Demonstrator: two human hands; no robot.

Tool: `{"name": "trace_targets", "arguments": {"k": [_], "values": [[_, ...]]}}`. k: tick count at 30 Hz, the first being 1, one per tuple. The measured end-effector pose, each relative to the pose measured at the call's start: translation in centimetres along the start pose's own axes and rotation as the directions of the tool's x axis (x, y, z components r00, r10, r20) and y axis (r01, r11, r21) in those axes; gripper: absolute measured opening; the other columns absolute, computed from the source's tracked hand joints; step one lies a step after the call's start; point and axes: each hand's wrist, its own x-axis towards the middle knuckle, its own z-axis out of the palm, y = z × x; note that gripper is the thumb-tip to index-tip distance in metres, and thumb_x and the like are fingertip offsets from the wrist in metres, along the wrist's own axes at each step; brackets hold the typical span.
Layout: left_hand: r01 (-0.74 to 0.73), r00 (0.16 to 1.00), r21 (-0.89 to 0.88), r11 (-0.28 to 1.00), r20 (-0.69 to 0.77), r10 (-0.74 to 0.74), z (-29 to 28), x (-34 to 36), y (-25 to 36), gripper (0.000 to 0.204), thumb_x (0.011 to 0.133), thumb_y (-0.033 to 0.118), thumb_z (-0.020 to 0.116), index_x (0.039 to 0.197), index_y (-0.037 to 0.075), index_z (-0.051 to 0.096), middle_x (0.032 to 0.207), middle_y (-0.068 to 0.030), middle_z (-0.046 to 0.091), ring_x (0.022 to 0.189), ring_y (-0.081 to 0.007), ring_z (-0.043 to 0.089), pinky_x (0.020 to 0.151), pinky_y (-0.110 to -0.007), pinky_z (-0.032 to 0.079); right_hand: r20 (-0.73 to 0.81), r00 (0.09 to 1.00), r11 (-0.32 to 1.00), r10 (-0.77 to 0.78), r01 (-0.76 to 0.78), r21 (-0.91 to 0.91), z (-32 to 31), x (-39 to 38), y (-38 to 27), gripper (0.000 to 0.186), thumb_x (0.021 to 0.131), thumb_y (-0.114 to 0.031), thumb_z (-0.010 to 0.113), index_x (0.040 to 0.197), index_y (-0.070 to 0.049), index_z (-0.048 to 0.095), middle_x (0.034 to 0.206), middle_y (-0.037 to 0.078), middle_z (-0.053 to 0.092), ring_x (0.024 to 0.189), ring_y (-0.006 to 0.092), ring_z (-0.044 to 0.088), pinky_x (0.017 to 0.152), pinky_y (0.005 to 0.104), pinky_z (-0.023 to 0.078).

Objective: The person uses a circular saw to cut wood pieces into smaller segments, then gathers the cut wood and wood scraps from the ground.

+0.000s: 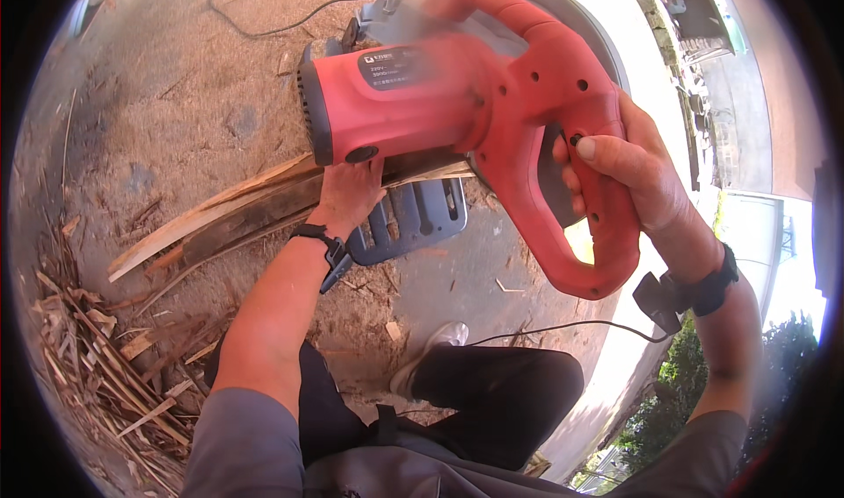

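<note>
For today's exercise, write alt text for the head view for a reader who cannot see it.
A right hand grips the handle of a red chop saw while the left hand holds wooden slats on its grey base; sawdust and wood scraps cover the ground.

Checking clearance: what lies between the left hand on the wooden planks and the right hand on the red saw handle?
In the head view, the red saw's motor housing lies between left hand and right hand.

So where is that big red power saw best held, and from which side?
By the closed loop handle at the rear of the red plastic saw, coming from the person's right. The loop is the one slim part fingers can wrap, and it sits away from the grey blade guard. The right hand grips it so, while the left hand steadies the split wooden plank.
</note>
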Motion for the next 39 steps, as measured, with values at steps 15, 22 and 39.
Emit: {"name": "trace_targets", "arguments": {"k": [15,22,39], "values": [[0.029,0.994,-0.343,0.939,-0.09,-0.063,0.2,0.1,0.1,0.044,0.077,0.015,0.066,0.12,0.009,0.058,0.12,-0.0145,0.058,0.116,-0.0321,0.052,0.099,-0.041,0.043,-0.066,0.997,0.999,-0.042,0.044,0.022,1.5,-1.6,5.9,0.069,0.076,-0.016,0.061,0.135,0.001,0.03,0.096,0.013,0.056,0.066,0.0161,0.06,0.056,0.0296,0.055],[-0.02,0.986,-0.689,0.724,-0.135,-0.101,2.9,0.4,-0.9,0.04,0.081,0.017,0.062,0.121,0.012,0.06,0.122,-0.0123,0.06,0.118,-0.0289,0.053,0.101,-0.04,0.042,-0.072,0.996,0.998,-0.05,0.052,0.02,2.6,-2.1,8.3,0.073,0.076,-0.015,0.059,0.139,-0.001,0.027,0.098,0.013,0.056,0.07,0.0162,0.06,0.059,0.0298,0.055],[0.014,0.979,-0.637,0.771,-0.147,-0.14,-1.3,-0.5,-0.1,0.029,0.09,0.024,0.06,0.113,0.005,0.061,0.113,-0.0117,0.063,0.106,-0.0243,0.059,0.092,-0.034,0.046,-0.088,0.987,0.982,-0.132,0.143,0.122,4.0,-2.8,13.3,0.065,0.079,-0.013,0.06,0.135,-0.002,0.029,0.104,0.014,0.054,0.073,0.0176,0.059,0.061,0.031,0.054]]}}
